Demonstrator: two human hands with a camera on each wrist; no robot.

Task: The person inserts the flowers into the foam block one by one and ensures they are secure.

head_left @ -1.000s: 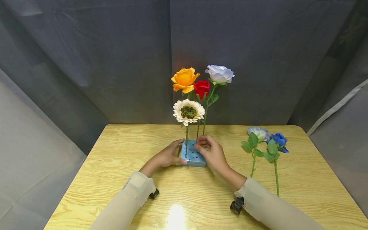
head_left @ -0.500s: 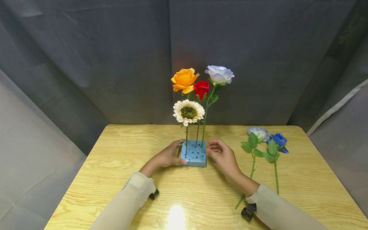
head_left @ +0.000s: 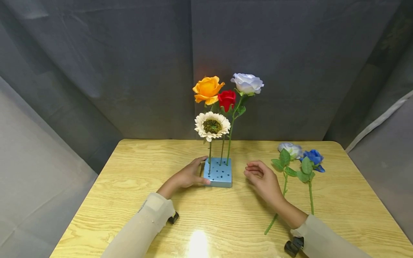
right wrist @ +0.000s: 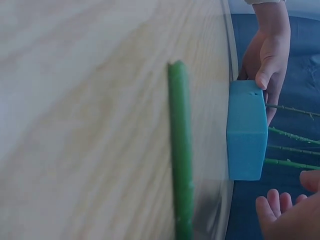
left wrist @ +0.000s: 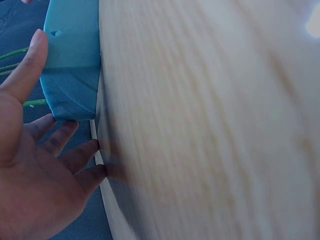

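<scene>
Both arms wear long sleeves in a pale cream-beige, the left sleeve [head_left: 137, 229] and the right sleeve [head_left: 326, 238] alike, plain and smooth with a few soft creases. A small dark marking, too small to read, shows beside the left cuff [head_left: 161, 203]. A compact black device [head_left: 173, 218] sits at that wrist; a blocky black device [head_left: 294, 246] sits at the right cuff [head_left: 300, 231]. Both hands are bare.

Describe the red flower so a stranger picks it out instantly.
On the wooden table, toward its far edge, sits a holed light-blue block. In the head view, the red flower standing in it shows between the orange flower and the upright pale lavender flower, just above the cream, dark-centred flower. No neighbour shares its red colour.
</scene>
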